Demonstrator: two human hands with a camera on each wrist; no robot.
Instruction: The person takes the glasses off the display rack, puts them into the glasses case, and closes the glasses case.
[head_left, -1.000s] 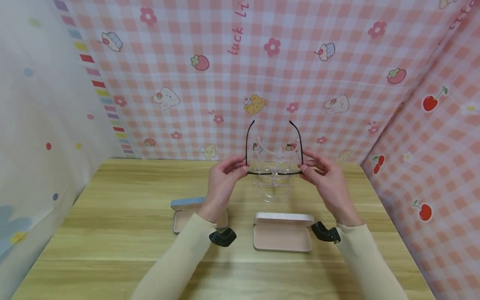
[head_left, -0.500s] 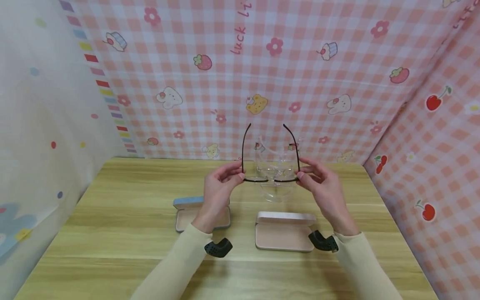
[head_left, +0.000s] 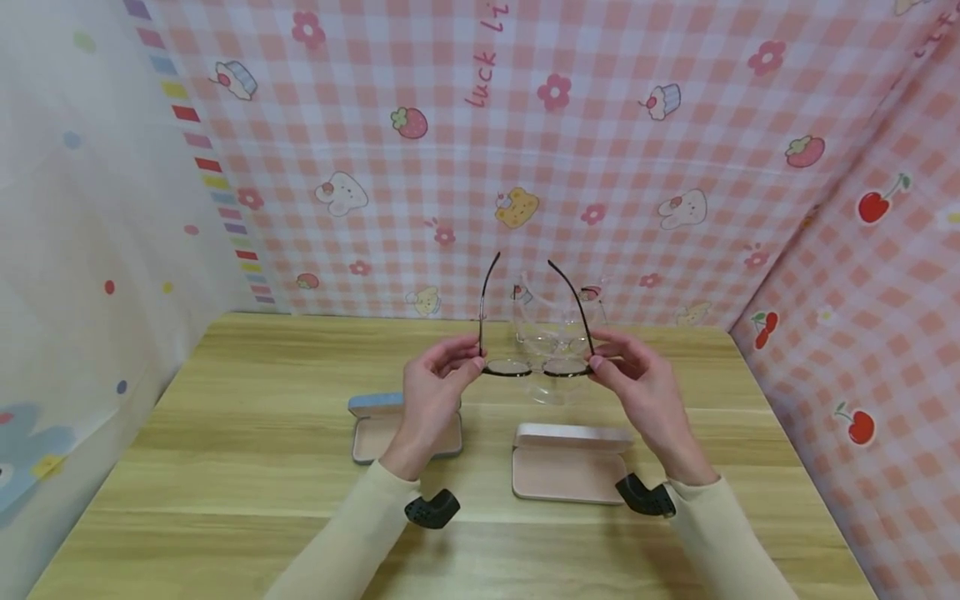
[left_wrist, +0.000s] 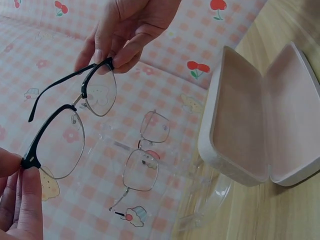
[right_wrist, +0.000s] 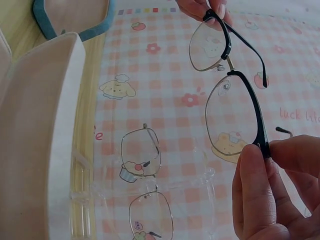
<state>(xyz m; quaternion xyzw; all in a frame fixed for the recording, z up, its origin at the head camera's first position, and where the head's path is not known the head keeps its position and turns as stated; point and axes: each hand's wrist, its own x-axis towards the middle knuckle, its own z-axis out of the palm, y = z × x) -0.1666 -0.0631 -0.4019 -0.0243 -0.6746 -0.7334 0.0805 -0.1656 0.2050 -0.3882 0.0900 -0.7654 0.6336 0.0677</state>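
Observation:
A pair of eyeglasses (head_left: 566,372) with black upper rims hangs in the air between both hands, its temples pointing away to the back wall. My left hand (head_left: 438,387) pinches the left hinge corner between thumb and fingers. At the opposite corner, my right hand (head_left: 641,392) pinches likewise. Behind them stands a clear plastic display stand (head_left: 551,396). On that stand sit thin metal-rimmed eyeglasses (left_wrist: 125,175), also visible in the right wrist view. Between the arms, a whitish glasses case (head_left: 567,479) lies with its lid up.
A blue glasses case (head_left: 375,406), lid raised, lies to the left, partly hidden by my left hand and wrist. Pink checked cloth (head_left: 480,167) covers the back wall behind the wooden table (head_left: 225,467). Another checked cloth (head_left: 885,333) rises along the right edge.
Both hands have drawn the black-rimmed eyeglasses slightly down and left in the head view, away from the stand. The eyeglasses have tilted, showing more lens, and the temple tips appear closer together.

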